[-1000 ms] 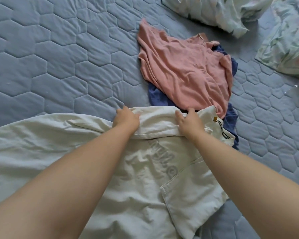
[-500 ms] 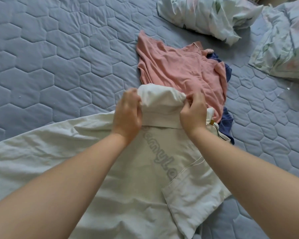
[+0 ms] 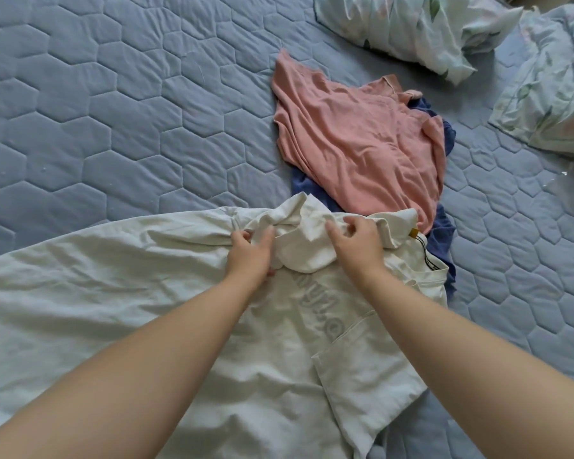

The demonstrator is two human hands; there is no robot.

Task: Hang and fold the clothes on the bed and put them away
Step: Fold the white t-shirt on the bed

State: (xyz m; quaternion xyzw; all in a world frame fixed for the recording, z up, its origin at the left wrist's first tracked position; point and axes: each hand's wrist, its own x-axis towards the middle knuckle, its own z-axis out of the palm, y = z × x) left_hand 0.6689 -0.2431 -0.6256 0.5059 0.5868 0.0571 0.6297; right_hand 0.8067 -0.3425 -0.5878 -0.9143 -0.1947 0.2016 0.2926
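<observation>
The white collared shirt (image 3: 140, 293) lies spread across the near part of the bed (image 3: 113, 111), its raised lettering and a patch pocket facing up, its far edge touching the other clothes. Both hands work at its collar (image 3: 307, 250), which is bunched and half turned rather than lying flat. The left hand (image 3: 251, 251) has its fingers curled round a fold of cloth at the collar's left end. The right hand (image 3: 358, 246) bends its fingers over the collar's right end and appears to pinch it. Judging by this, the task is at an early stage: the shirt is only being straightened, with no fold made and no hanger in sight. Beyond it, a crumpled pink top (image 3: 362, 154) lies on a blue garment (image 3: 443, 233), both untouched and waiting to be sorted. Two floral pillows (image 3: 411, 28) rest at the far right.
</observation>
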